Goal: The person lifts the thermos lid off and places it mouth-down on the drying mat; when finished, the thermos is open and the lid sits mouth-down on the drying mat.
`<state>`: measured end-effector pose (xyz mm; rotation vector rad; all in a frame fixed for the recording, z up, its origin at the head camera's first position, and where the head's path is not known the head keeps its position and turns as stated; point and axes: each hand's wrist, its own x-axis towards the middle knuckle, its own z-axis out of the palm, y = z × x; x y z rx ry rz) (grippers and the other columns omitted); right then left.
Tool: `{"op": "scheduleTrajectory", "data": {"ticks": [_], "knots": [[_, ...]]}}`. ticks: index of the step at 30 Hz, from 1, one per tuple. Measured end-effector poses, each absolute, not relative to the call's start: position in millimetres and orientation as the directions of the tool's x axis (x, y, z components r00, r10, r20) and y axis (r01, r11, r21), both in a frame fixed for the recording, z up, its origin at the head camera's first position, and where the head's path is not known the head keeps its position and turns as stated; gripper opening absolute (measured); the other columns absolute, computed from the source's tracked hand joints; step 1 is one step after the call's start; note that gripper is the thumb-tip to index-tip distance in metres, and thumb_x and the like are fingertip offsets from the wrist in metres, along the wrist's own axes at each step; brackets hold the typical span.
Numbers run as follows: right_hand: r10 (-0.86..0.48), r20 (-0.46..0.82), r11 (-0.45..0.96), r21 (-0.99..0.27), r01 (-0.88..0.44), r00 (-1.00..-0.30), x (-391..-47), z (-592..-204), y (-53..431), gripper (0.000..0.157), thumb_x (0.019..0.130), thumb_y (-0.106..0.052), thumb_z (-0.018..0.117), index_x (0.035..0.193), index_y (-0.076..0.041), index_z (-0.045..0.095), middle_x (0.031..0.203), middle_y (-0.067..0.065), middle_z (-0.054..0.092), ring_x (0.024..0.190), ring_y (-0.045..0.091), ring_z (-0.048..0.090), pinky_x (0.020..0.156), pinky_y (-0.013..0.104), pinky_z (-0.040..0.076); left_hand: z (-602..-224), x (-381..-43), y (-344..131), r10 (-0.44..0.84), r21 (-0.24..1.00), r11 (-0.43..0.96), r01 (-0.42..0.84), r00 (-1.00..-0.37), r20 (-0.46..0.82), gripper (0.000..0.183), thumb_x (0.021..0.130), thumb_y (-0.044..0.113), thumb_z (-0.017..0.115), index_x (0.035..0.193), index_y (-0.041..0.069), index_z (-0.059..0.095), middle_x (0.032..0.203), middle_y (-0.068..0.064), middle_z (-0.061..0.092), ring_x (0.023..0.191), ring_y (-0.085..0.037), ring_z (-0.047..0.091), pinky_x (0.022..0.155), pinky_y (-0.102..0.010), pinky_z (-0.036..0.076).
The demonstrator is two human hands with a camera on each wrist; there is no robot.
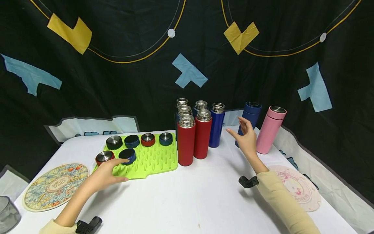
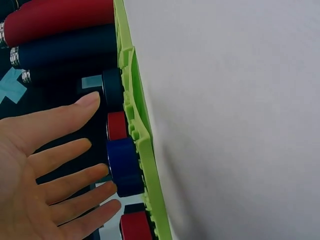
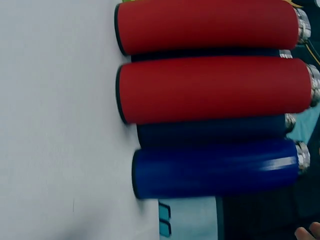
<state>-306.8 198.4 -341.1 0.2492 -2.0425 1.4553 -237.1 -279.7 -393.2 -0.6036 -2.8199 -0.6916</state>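
My left hand (image 1: 103, 177) hovers at the front left of a green mat (image 1: 157, 162), fingers spread, nothing held. Nearest to it are a blue bottle lid (image 1: 127, 156) and a red lid (image 1: 104, 157); in the left wrist view its fingertips overlap the blue lid. More lids stand along the mat's back, among them a small red lid (image 1: 147, 139). My right hand (image 1: 246, 138) is raised with thumb and fingers apart, holding nothing. It is beside a capped dark blue bottle (image 1: 252, 113), partly hidden behind it, and right of an uncapped blue bottle (image 1: 217, 126).
Red bottles (image 1: 186, 144) without lids stand in front of other uncapped ones at the mat's right edge. A capped pink bottle (image 1: 271, 130) is at the right. Round mats lie at left (image 1: 38, 195) and right (image 1: 306, 195); a clear glass (image 1: 8, 214) stands at the left edge.
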Motion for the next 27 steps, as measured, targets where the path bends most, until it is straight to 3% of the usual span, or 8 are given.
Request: {"op": "scheduleTrajectory", "data": {"ticks": [10,14,18,27], "knots": [[0.336,0.644,0.384,-0.760,-0.524,-0.687,-316,-354,235,0.066,0.079,0.000,0.078,0.136,0.006,0.044,0.141,0.020,0.046,0.132,0.034,0.042,0.111,0.041,0.032,-401,-237,-291,0.378,0.432,0.803,0.410,-0.912,0.163,0.064,0.072,0.028,0.085,0.123,-0.002,0.061,0.120,-0.023,0.062,0.108,-0.045,0.058,0.086,-0.059,0.048],[0.378,0.624,0.383,-0.778,-0.498,-0.684,-336,-370,251,0.073,0.079,-0.009,0.081,0.141,-0.001,0.042,0.144,0.015,0.044,0.134,0.030,0.041,0.112,0.035,0.031,-401,-238,-293,0.388,0.432,0.804,0.408,-0.911,0.140,0.065,0.071,0.030,0.085,0.122,-0.003,0.061,0.120,-0.024,0.062,0.107,-0.044,0.058,0.085,-0.058,0.049],[0.416,0.597,0.398,-0.798,-0.453,-0.686,-349,-380,257,0.081,0.078,-0.016,0.083,0.144,-0.001,0.038,0.148,0.016,0.040,0.134,0.029,0.040,0.112,0.035,0.031,-402,-239,-295,0.399,0.427,0.803,0.415,-0.908,0.132,0.066,0.071,0.030,0.085,0.122,-0.004,0.061,0.119,-0.023,0.062,0.107,-0.043,0.058,0.085,-0.058,0.049],[0.455,0.549,0.441,-0.823,-0.359,-0.701,-380,-403,263,0.087,0.078,-0.015,0.082,0.146,0.002,0.031,0.146,0.021,0.040,0.136,0.028,0.038,0.113,0.034,0.029,-404,-239,-295,0.401,0.424,0.803,0.418,-0.906,0.134,0.066,0.071,0.029,0.085,0.122,-0.004,0.061,0.118,-0.021,0.063,0.104,-0.038,0.060,0.086,-0.055,0.050]]}}
